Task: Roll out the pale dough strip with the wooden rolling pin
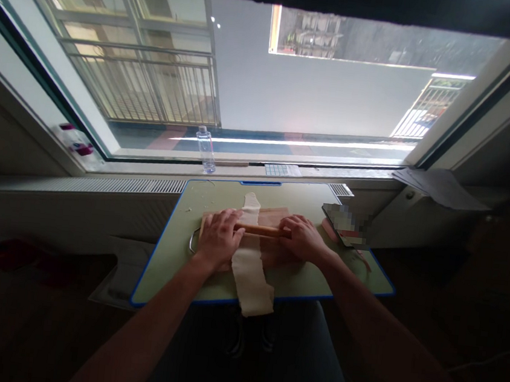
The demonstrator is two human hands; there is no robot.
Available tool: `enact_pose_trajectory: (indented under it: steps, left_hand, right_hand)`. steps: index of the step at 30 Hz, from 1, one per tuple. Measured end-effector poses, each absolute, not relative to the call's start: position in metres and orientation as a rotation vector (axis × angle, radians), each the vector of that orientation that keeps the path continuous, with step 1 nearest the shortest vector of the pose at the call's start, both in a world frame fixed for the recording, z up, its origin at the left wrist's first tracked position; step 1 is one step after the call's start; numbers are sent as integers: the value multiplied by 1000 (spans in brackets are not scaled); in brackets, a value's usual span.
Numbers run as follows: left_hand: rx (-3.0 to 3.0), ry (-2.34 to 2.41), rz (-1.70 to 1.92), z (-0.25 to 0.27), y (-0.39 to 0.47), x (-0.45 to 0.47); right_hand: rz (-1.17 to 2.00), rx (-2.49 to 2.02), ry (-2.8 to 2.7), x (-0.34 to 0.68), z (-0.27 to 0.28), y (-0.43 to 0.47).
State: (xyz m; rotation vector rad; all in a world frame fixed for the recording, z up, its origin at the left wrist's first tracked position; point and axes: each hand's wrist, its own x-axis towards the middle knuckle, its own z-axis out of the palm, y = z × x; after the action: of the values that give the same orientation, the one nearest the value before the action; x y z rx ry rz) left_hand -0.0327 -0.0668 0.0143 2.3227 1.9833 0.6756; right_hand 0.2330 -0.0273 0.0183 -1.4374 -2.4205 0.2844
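Item: rolling pin (260,230), one, wooden. Lies crosswise over the dough strip, level or nearly so, with its bare middle on the dough. I judge it is set across so that both sides of the strip meet the wood together.

Item: my left grip (220,236). Holding the pin's left end from above, thumb toward the middle. Item: my right grip (302,235). Holding the right end likewise, fingers bent over it. Whether my fingers close underneath, I cannot tell. My holds sit either side of the dough, apparently to keep skin off it and share the press evenly.

Item: dough strip (250,275), pale, long, uneven-edged. Runs away from me beneath the pin; the far end passes the board's far edge, the near end overhangs the tabletop's near edge, probably because it is longer than its support.

Item: wooden board (280,215), under pin and dough, presumably as a firm bed. Metal loop (192,241) at its left side.

Item: tabletop (162,272), pale green, blue-edged, against the window side, perhaps for light. Small scraps (189,210) at far left; blurred-out flat object (340,224) at right, clear of my forearm.

Item: clear bottle (206,149), upright on the windowsill (239,171), beyond the work.
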Motion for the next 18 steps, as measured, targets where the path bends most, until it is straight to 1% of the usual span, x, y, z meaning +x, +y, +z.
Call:
enact_pose_trajectory:
  steps: [3,7,10,14,16,18]
  left_hand:
    - [2390,1961,768,0,-84,-42]
    - [2400,1911,758,-6,-97,-48]
    - [2362,1929,779,2,-98,-49]
    - [2238,2061,922,20,-83,-45]
    - [2210,2058,874,23,-69,-40]
    - [2202,2063,712,20,-54,-33]
  right_hand:
    - [269,-1493,-2378,243,17,-31]
    - [274,-1523,-2353,248,17,-36]
    - [292,-1494,-2386,246,19,-37]
    - [303,-1433,-2462,239,22,-33]
    - [317,-1404,-2502,234,22,-29]
    - [314,-1402,-2524,227,20,-25]
